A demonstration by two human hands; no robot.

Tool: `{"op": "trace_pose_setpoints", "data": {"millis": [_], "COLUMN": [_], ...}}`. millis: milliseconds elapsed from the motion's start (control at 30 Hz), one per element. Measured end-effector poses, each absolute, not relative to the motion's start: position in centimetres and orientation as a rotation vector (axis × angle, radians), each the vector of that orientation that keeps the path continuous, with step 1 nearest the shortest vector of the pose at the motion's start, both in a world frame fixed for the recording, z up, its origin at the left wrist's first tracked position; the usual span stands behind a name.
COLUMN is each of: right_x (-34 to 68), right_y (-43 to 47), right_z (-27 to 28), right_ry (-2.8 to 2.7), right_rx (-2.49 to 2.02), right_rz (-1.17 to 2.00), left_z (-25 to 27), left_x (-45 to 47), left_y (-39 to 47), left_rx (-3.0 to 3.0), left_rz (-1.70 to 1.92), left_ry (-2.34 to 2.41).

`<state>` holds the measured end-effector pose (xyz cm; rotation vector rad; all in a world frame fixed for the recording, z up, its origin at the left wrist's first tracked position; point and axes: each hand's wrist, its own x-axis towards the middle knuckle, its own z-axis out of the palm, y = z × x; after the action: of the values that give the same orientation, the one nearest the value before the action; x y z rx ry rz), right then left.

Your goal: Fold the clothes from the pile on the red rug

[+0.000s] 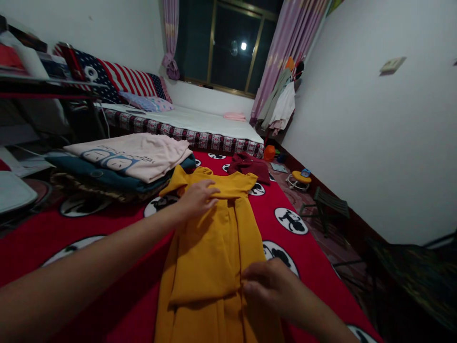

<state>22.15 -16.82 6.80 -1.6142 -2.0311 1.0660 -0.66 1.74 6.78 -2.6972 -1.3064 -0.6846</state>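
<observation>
Dress [210,252] on blanket [124,300], right of clothes stack [121,164].

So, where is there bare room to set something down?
Red blanket lies bare right of the yellow garment, beyond the right hand, and between the folded pile and the left forearm. The bed has room between pillow and pink cloth. Mid-blanket is crowded: yellow garment with left hand over it, folded pile beside, maroon garment beyond.

You see dress [205,267] in plain mustard yellow. Blanket [128,305]: red, with white circles, black figures inside. You see also folded top [143,150] in pale pink, with dark lettering. Curtains [274,52]: lilac. Cushion [119,75]: red-white stripes, white stars on navy.
</observation>
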Motion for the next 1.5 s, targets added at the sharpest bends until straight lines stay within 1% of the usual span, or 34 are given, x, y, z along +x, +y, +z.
{"op": "trace_pose_setpoints", "data": {"millis": [67, 133, 200, 300, 400, 533, 633, 800, 1000, 1133, 1267, 1333, 1400, 1500], "right_x": [22.9, 24.2, 25.7, 28.1, 30.0, 31.6, 32.2, 32.6, 32.9, 32.6, 31.7, 31.1, 30.4, 29.2], "right_y": [-13.3, -8.9, -4.4, 1.8, 6.6, 10.8, 12.7, 14.4, 16.1, 17.5, 18.8, 19.3, 19.5, 19.3], "right_z": [6.5, 6.3, 6.1, 5.9, 5.2, 4.0, 3.5, 4.3, 6.6, 7.6, 8.4, 8.9, 9.1, 8.4], "right_ry": [-1.931, -1.724, -1.504, -1.334, -1.351, -1.534, -1.715, -1.943, -2.428, -2.663, -2.78, -2.785, -2.711, -2.492], "right_rx": [-1.577, -1.575, -1.609, -1.698, -1.798, -1.874, -1.9, -1.881, -1.686, -1.516, -1.431, -1.507, -1.693, -1.945], "right_rz": [1.046, 1.014, 0.932, 0.699, 0.527, 0.322, 0.2, 0.091, -0.173, -0.2, -0.165, -0.12, -0.101, -0.19], "left_z": [5.2, 4.2, 3.7, 3.3, 2.7, 1.9, 2.1, 3.5, 5.3, 5.9, 6.3, 6.5, 6.4, 5.9], "left_x": [1.8, 3.3, 3.9, 3.5, 2.6, 2.1, 2.1, 1.8, 0.8, -0.1, -1.0, -1.5, -1.8, -1.9], "left_y": [0.6, 0.8, 2.3, 6.0, 9.3, 12.1, 13.5, 14.0, 11.7, 11.0, 11.1, 11.2, 11.4, 11.9], "left_rx": [-2.8, -2.826, -2.762, -2.62, -2.573, -2.6, -2.607, -2.583, -2.607, -2.673, -2.658, -2.628, -2.55, -2.41], "left_rz": [-0.751, -0.833, -0.926, -1.01, -0.943, -0.728, -0.563, -0.478, -0.595, -0.575, -0.484, -0.461, -0.451, -0.392], "left_ry": [-1.175, -1.184, -1.332, -1.569, -1.633, -1.586, -1.562, -1.38, -1.223, -1.143, -1.284, -1.366, -1.48, -1.676]}}
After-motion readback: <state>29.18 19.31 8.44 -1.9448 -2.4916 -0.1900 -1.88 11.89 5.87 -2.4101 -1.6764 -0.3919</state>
